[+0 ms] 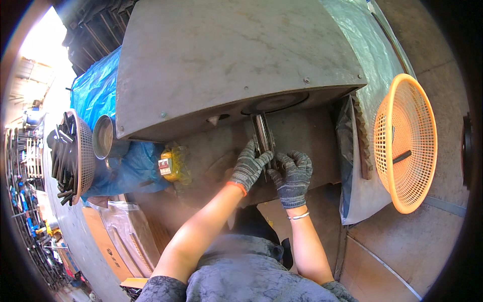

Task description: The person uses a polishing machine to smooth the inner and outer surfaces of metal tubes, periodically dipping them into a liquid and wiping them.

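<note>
Here both gloved hands, the left hand (250,166) and right hand (293,177), grip a ribbed metal strip (262,136) standing upright under the grey machine cover (226,60). An orange basket (407,143) sits well apart at the right; a basket of dark rods (70,156) sits left. The strip's top end is hidden under the cover.

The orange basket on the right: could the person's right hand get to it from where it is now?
Probably yes. The right hand grips the metal strip with the left hand, so it must let go first; nothing visibly blocks the way toward the orange basket.
</note>
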`<state>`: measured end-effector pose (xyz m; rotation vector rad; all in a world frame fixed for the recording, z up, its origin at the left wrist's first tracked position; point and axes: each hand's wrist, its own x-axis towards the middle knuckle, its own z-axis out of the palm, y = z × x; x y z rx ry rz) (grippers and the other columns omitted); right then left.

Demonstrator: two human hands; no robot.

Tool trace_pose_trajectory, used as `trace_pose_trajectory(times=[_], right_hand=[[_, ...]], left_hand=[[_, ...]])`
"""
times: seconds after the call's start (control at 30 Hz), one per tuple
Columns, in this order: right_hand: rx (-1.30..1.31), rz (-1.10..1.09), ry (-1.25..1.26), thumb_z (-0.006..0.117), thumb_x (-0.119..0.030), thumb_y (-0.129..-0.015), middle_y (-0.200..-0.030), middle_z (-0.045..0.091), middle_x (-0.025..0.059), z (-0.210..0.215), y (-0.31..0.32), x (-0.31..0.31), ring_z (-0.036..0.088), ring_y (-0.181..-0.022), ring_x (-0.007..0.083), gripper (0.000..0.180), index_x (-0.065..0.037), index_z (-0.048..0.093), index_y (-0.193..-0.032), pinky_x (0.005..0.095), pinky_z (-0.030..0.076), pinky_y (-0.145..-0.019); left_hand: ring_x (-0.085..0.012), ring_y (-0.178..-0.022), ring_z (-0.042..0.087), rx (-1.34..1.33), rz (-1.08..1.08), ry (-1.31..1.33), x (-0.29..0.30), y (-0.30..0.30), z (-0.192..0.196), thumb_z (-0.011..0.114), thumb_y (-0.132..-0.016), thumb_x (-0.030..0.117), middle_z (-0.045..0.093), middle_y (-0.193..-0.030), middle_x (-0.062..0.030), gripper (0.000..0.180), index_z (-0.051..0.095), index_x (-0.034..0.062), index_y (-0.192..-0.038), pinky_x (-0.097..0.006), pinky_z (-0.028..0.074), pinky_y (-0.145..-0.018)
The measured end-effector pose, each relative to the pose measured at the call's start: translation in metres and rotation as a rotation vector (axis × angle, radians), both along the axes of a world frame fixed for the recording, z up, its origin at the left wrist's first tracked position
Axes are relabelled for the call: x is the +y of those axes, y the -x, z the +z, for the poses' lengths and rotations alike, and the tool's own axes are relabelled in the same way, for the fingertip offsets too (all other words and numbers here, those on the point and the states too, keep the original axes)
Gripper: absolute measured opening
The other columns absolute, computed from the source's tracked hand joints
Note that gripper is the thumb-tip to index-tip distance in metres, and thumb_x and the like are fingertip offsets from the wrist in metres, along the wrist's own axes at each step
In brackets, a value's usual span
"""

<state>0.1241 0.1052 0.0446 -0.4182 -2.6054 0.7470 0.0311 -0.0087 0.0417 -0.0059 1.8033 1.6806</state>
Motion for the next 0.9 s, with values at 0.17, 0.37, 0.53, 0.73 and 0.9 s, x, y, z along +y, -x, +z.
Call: trace_pose_trajectory(times=[0.17,0.37,0.53,0.73,0.9], right_hand=[[-0.081,0.071,0.087,0.080,-0.023,-0.065,-0.105,0.058,0.0163,-0.002,0.007,0.008,0.055,-0.098,0.0358,0.042,-0.007,0.067,-0.102,0.0459,0.044,-0.086],[-0.125,0.139,0.146,0.078,-0.026,-0.068,-0.098,0.061,0.0192,-0.022,0.011,0.016,0.057,-0.092,0.0364,0.036,-0.003,0.068,-0.094,0.0460,0.046,-0.083],[-0.147,0.221,0.177,0.077,-0.028,-0.068,-0.087,0.062,0.0184,-0.019,0.019,0.019,0.058,-0.086,0.0369,0.032,-0.001,0.068,-0.084,0.0460,0.046,-0.078],[-0.172,0.235,0.147,0.076,-0.028,-0.070,-0.085,0.062,0.0179,-0.023,0.019,0.019,0.058,-0.083,0.0371,0.030,-0.001,0.068,-0.082,0.0468,0.046,-0.075],[-0.334,0.268,0.145,0.073,-0.030,-0.073,-0.085,0.062,0.0187,-0.017,0.024,0.021,0.058,-0.082,0.0371,0.029,-0.002,0.068,-0.080,0.0467,0.046,-0.075]], left_hand=[[-0.0212,-0.103,0.058,0.127,-0.037,0.124,0.000,0.001,-0.010,0.075,-0.079,0.016,0.062,-0.115,-0.0161,0.059,0.048,-0.0042,-0.127,-0.031,0.046,-0.091],[-0.0160,-0.094,0.059,0.034,0.031,-0.042,0.001,0.001,-0.017,0.072,-0.080,0.009,0.065,-0.107,-0.0099,0.043,0.055,0.0014,-0.119,-0.030,0.049,-0.083],[-0.0143,-0.090,0.060,-0.020,0.064,-0.049,0.002,0.004,-0.013,0.071,-0.081,0.007,0.066,-0.102,-0.0075,0.038,0.057,0.0023,-0.116,-0.029,0.049,-0.082],[-0.0139,-0.091,0.059,-0.006,0.058,-0.085,0.003,0.005,-0.017,0.070,-0.081,0.006,0.067,-0.102,-0.0070,0.037,0.058,0.0019,-0.116,-0.028,0.049,-0.082],[-0.0142,-0.093,0.059,-0.004,0.067,-0.065,0.004,0.003,-0.014,0.069,-0.082,0.004,0.066,-0.105,-0.0063,0.039,0.057,0.0019,-0.119,-0.029,0.049,-0.084]])
